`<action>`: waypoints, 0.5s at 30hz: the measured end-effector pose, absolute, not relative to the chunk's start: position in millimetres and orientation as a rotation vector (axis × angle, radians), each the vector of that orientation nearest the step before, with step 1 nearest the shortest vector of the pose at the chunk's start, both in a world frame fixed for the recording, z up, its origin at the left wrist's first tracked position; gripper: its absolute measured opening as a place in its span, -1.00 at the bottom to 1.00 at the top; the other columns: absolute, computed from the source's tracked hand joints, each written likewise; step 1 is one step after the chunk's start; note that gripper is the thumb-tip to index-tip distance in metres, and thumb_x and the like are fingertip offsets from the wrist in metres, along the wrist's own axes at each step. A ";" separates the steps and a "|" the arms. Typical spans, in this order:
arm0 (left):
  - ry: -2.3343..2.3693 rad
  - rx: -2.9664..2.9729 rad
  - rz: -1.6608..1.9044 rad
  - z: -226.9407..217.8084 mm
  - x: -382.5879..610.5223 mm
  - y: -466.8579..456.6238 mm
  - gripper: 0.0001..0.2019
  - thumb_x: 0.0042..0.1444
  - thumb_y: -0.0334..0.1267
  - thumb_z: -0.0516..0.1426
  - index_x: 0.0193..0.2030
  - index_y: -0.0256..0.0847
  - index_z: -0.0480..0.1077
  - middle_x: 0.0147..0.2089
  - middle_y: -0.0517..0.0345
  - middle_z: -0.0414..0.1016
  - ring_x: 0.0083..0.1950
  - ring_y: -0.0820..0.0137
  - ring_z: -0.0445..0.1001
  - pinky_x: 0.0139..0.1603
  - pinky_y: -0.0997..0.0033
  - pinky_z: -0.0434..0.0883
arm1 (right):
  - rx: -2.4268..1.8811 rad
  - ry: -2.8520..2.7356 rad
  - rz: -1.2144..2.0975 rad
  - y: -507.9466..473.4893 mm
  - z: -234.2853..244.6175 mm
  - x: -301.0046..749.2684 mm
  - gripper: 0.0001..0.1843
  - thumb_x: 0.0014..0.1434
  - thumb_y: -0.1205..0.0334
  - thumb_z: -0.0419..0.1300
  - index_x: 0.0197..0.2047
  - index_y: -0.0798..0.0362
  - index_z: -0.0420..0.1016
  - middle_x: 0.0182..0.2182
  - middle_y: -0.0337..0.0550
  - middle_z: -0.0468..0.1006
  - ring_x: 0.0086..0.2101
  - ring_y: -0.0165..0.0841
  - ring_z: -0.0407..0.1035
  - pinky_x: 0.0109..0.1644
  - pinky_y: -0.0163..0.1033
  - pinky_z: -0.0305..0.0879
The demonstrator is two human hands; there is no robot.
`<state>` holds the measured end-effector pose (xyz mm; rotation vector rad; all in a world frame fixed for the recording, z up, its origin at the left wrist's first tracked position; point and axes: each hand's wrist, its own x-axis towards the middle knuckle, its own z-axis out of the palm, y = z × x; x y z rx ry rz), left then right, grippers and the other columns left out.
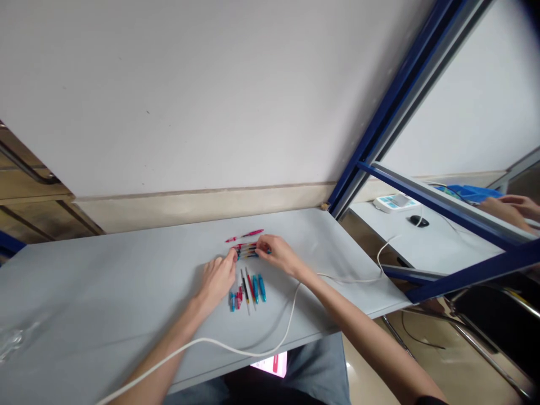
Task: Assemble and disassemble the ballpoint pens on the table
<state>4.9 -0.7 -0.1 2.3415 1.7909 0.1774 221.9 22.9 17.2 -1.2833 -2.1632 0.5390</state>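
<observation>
A small row of pens (pixel 247 251) with pink and blue parts lies between my hands. My left hand (pixel 217 277) has its fingers closed at the row's left end. At the right end, my right hand (pixel 278 254) pinches the pens, its fingertips partly covering them. Just beyond is a pink pen (pixel 244 235) with its dark middle showing. Nearer to me lie a black refill (pixel 245 288), a red refill (pixel 250 282), two blue pen barrels (pixel 259 288), and short blue (pixel 232 302) and pink pen parts (pixel 239 298).
A white cable (pixel 236 351) crosses the grey table (pixel 126 292) under my right forearm. Clear plastic (pixel 12 340) lies at left. A phone (pixel 274 364) sits below the front edge. Past the blue frame (pixel 375 124), a second table holds a mouse (pixel 419 221) beside another person's hands (pixel 508 211).
</observation>
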 end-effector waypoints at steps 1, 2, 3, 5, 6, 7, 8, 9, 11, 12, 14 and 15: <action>1.784 2.333 0.205 0.7 3.8 0.2 -0.72 0.38 -0.33 -0.08 0.11 -0.09 0.35 -0.18 0.07 0.60 -0.11 0.26 0.59 -0.12 0.38 0.31 | -1.233 -2.174 0.577 28.8 15.2 226.1 -0.94 0.24 0.35 0.19 -0.29 0.09 0.49 -0.40 -0.23 0.48 -0.39 -0.39 0.31 -0.26 -0.32 0.19; 1.767 2.332 0.236 1.1 2.7 0.8 -0.73 0.39 -0.32 -0.08 0.11 -0.09 0.35 -0.19 0.08 0.61 -0.12 0.27 0.59 -0.13 0.39 0.31 | -1.185 -2.155 0.593 33.1 12.0 228.8 -0.92 0.27 0.34 0.18 -0.27 0.09 0.50 -0.37 -0.22 0.49 -0.37 -0.39 0.32 -0.23 -0.32 0.21; 1.743 2.339 0.273 0.9 1.7 1.1 -0.73 0.40 -0.31 -0.09 0.10 -0.08 0.35 -0.20 0.09 0.61 -0.14 0.28 0.60 -0.13 0.40 0.31 | -1.155 -2.122 0.582 35.8 7.9 230.2 -0.90 0.29 0.32 0.16 -0.25 0.10 0.50 -0.35 -0.20 0.49 -0.35 -0.38 0.33 -0.20 -0.31 0.24; 1.680 2.367 0.350 -1.3 0.4 1.3 -0.73 0.41 -0.30 -0.10 0.08 -0.08 0.37 -0.22 0.12 0.62 -0.18 0.31 0.60 -0.14 0.42 0.32 | -1.117 -2.046 0.532 37.2 -1.7 229.5 -0.86 0.34 0.30 0.12 -0.23 0.10 0.49 -0.31 -0.15 0.50 -0.30 -0.35 0.34 -0.15 -0.27 0.27; 1.642 2.385 0.393 -3.1 0.1 1.5 -0.72 0.41 -0.29 -0.10 0.07 -0.07 0.38 -0.24 0.13 0.62 -0.20 0.32 0.60 -0.15 0.43 0.32 | -1.108 -2.023 0.504 36.7 -6.5 228.3 -0.85 0.35 0.29 0.11 -0.22 0.09 0.49 -0.30 -0.14 0.49 -0.28 -0.34 0.34 -0.13 -0.27 0.28; 1.603 2.405 0.443 -4.9 0.1 1.9 -0.72 0.41 -0.28 -0.10 0.06 -0.08 0.39 -0.25 0.15 0.62 -0.23 0.34 0.60 -0.16 0.44 0.33 | -1.100 -2.018 0.483 35.9 -10.7 227.2 -0.85 0.36 0.29 0.10 -0.21 0.09 0.48 -0.29 -0.13 0.49 -0.27 -0.34 0.34 -0.13 -0.27 0.28; 1.567 2.422 0.495 -6.5 0.0 2.7 -0.71 0.41 -0.27 -0.11 0.05 -0.08 0.41 -0.29 0.17 0.61 -0.27 0.36 0.59 -0.18 0.45 0.33 | -1.090 -2.031 0.469 35.1 -14.2 226.6 -0.85 0.37 0.28 0.09 -0.20 0.08 0.48 -0.29 -0.13 0.49 -0.27 -0.33 0.34 -0.13 -0.27 0.28; 1.535 2.438 0.548 -7.3 -0.5 3.7 -0.69 0.41 -0.26 -0.11 0.03 -0.09 0.43 -0.33 0.18 0.60 -0.32 0.38 0.57 -0.20 0.46 0.33 | -1.084 -2.055 0.454 34.5 -16.8 226.8 -0.84 0.37 0.28 0.09 -0.19 0.07 0.48 -0.30 -0.13 0.48 -0.27 -0.33 0.34 -0.13 -0.27 0.28; 1.502 2.458 0.651 -4.9 -3.7 4.7 -0.66 0.41 -0.23 -0.13 0.01 -0.11 0.47 -0.42 0.20 0.57 -0.42 0.43 0.52 -0.25 0.46 0.33 | -1.092 -2.106 0.420 34.8 -19.5 229.9 -0.83 0.39 0.27 0.07 -0.19 0.07 0.48 -0.30 -0.13 0.47 -0.28 -0.33 0.34 -0.14 -0.27 0.28; 1.506 2.464 0.695 -1.1 -7.2 3.2 -0.64 0.41 -0.22 -0.13 -0.01 -0.12 0.49 -0.45 0.20 0.55 -0.45 0.44 0.50 -0.27 0.47 0.33 | -1.103 -2.126 0.405 35.5 -19.8 232.8 -0.82 0.39 0.26 0.07 -0.19 0.06 0.49 -0.30 -0.12 0.47 -0.28 -0.32 0.34 -0.14 -0.26 0.28; 1.561 2.458 0.793 11.8 -18.3 -9.4 -0.61 0.40 -0.20 -0.13 -0.03 -0.14 0.52 -0.45 0.18 0.54 -0.46 0.46 0.47 -0.27 0.47 0.35 | -1.142 -2.128 0.376 37.7 -19.0 239.8 -0.82 0.38 0.28 0.07 -0.19 0.06 0.49 -0.30 -0.11 0.47 -0.29 -0.32 0.34 -0.14 -0.26 0.27; 1.623 2.429 0.837 20.1 -25.5 -22.1 -0.61 0.40 -0.18 -0.13 -0.04 -0.15 0.53 -0.46 0.17 0.54 -0.45 0.46 0.46 -0.26 0.47 0.36 | -1.170 -2.104 0.360 38.8 -18.3 243.2 -0.83 0.36 0.29 0.07 -0.19 0.06 0.49 -0.31 -0.11 0.47 -0.30 -0.32 0.35 -0.15 -0.26 0.27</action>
